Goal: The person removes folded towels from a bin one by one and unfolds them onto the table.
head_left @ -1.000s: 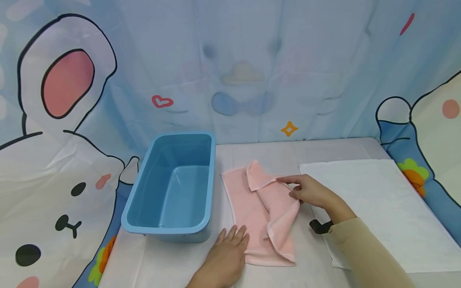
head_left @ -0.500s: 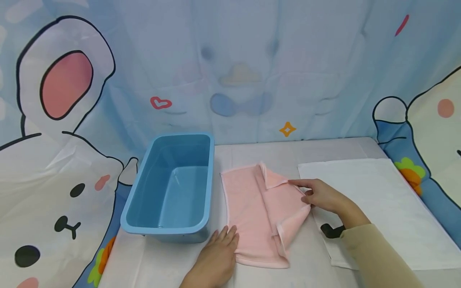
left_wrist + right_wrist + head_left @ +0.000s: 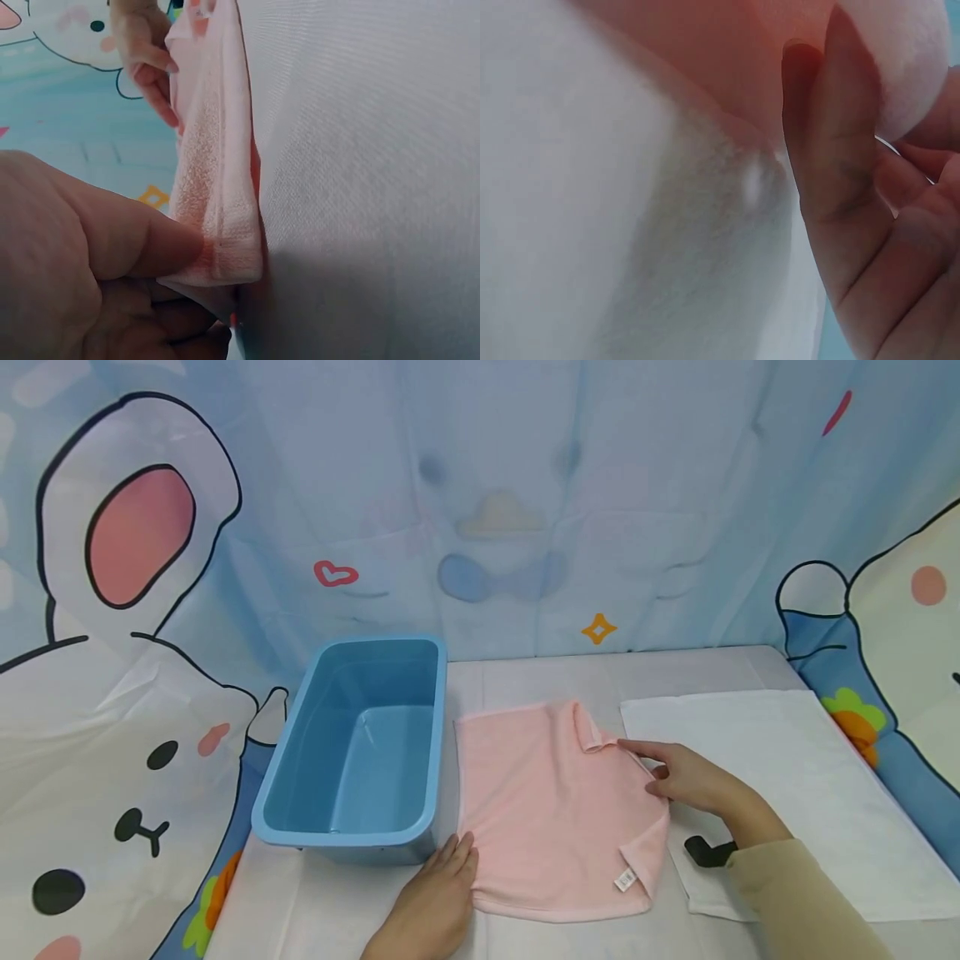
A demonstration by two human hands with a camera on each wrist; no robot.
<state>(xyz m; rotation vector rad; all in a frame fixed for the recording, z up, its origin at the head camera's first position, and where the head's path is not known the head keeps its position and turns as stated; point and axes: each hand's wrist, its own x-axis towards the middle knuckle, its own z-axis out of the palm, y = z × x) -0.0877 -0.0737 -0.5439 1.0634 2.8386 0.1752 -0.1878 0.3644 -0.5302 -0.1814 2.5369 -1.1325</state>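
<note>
A pink towel (image 3: 547,810) lies mostly spread on the white-covered table, with its far right corner folded over and its right edge lifted. At its near left corner my left hand (image 3: 435,897) pinches the cloth; the left wrist view shows the thumb (image 3: 172,247) on top and fingers curled below. My right hand (image 3: 693,781) holds the towel's right edge between thumb and fingers, seen close in the right wrist view beside the raised pink cloth (image 3: 919,67). A small white label (image 3: 625,880) shows near the turned-over lower right corner.
Left of the towel stands a blue plastic basin (image 3: 438,760) with nothing in it. A white cloth sheet (image 3: 817,827) lies to the right, under the right forearm. Behind the table hangs a cartoon-printed curtain (image 3: 510,460). A black strap-like piece (image 3: 708,852) sits at the right wrist.
My right hand has moved right, drawing the towel's folded part out, so the towel is wider and flatter. My left hand has shifted slightly left with the near corner. The label has come into view.
</note>
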